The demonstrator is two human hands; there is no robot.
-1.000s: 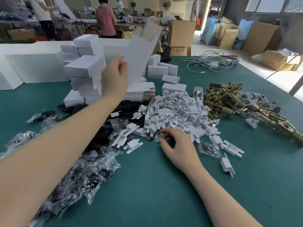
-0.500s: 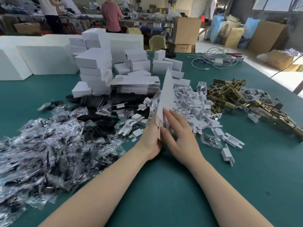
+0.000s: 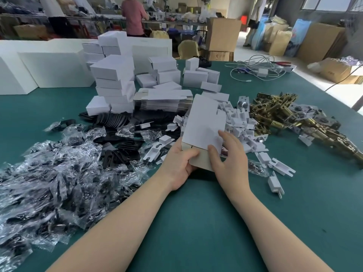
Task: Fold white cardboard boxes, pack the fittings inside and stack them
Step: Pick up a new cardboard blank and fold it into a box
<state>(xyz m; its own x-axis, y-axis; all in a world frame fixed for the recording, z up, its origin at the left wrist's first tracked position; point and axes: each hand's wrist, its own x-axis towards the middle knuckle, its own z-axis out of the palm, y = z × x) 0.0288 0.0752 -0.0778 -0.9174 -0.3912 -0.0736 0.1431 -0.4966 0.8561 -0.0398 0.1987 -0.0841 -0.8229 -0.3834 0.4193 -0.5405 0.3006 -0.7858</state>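
A flat white cardboard box blank [image 3: 203, 124] stands tilted over the green table [image 3: 196, 222], its brown inner flap showing at the bottom. My left hand [image 3: 179, 163] grips its lower left corner, thumb on the brown flap. My right hand [image 3: 229, 154] holds the lower right edge, fingers against the white face. Behind lie a heap of white card inserts [image 3: 237, 122], brass fittings [image 3: 294, 120], a stack of flat blanks [image 3: 163, 101] and stacked folded white boxes [image 3: 114, 85].
Plastic bags with black parts [image 3: 49, 173] cover the left of the table. Loose inserts [image 3: 275, 181] lie to the right of my hands. White cables [image 3: 259, 69] sit at the far right edge. Large white foam blocks [image 3: 49, 67] stand at the back left; people work beyond.
My left hand brought the blank down from high near the stacks to the table in front of me. My right hand left the inserts and took hold of it; the blank now faces me.
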